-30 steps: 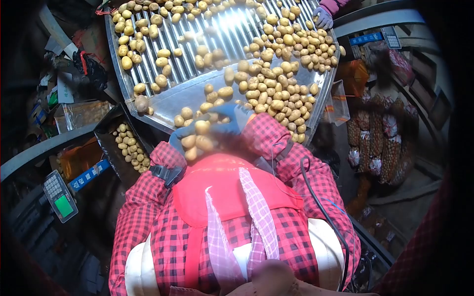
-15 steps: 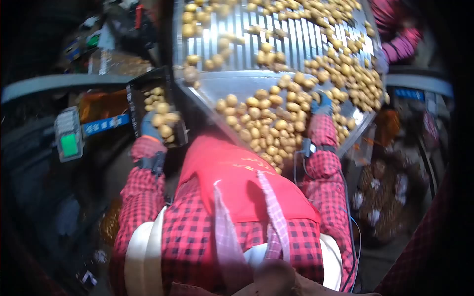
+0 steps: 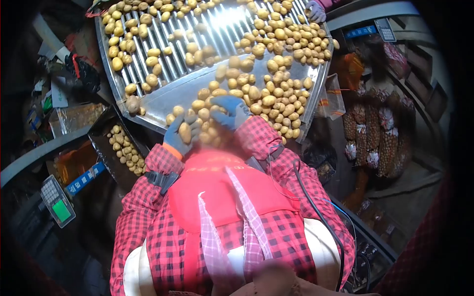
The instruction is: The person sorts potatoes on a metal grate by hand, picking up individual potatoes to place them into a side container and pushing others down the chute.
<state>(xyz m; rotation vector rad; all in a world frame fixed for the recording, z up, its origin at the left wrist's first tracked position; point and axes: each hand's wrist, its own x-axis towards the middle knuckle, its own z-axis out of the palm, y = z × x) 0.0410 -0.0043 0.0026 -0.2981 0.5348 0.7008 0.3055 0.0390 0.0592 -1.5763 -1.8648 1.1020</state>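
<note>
Electronic scale (image 3: 58,201) with lit green display, at far left, beside a blue sign strip (image 3: 86,178). Black crate (image 3: 109,148), left of the metal table, containing a group of potatoes (image 3: 126,149). Left hand (image 3: 178,135), gloved in blue-grey, at the near edge of the table; its fingers are curled around a single potato (image 3: 184,132). Metal table (image 3: 170,98), its rollers (image 3: 174,64) on the far side, bearing the loose potatoes (image 3: 282,93), which are densest at right. Right hand (image 3: 231,111), likewise gloved, among potatoes at the near edge; its fingers are bent and close together, pointing left, and whether they grip one cannot be told. Another person's gloved hand (image 3: 316,12), at the table's far right corner. Filled mesh bags (image 3: 374,135), at far right.
</note>
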